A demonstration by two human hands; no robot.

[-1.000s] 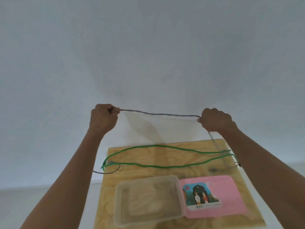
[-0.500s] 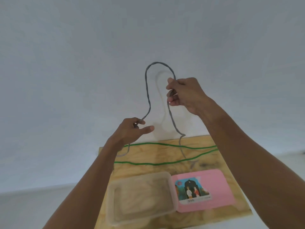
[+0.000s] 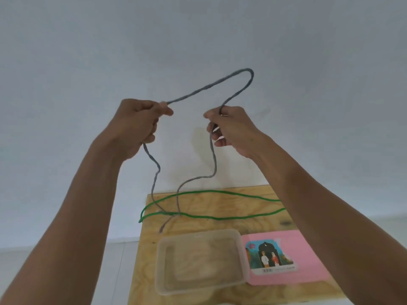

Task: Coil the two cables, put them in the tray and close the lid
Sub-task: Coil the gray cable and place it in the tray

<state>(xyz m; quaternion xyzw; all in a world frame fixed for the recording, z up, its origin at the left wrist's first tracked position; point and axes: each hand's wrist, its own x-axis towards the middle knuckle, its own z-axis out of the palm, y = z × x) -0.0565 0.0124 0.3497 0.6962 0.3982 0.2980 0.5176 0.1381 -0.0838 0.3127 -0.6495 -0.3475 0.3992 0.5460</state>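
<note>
Overhead, fuzzy grey cable [image 3: 209,86] arches between hands.

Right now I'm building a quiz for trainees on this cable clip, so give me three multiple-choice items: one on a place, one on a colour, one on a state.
1. Where does the green cable lie?
A. In the tray
B. On the wooden board
C. In the left hand

2. What colour is the lid?
A. Pink
B. Blue
C. White

3. What state is the tray in?
A. Closed
B. Open, holding one cable
C. Open, with no cable in it

Answers:
1. B, it rests on the wooden board, behind the tray.
2. A, it is pink with a picture label.
3. C, the lid lies open beside it, and the grey cable hangs between the left hand and right hand.
</note>
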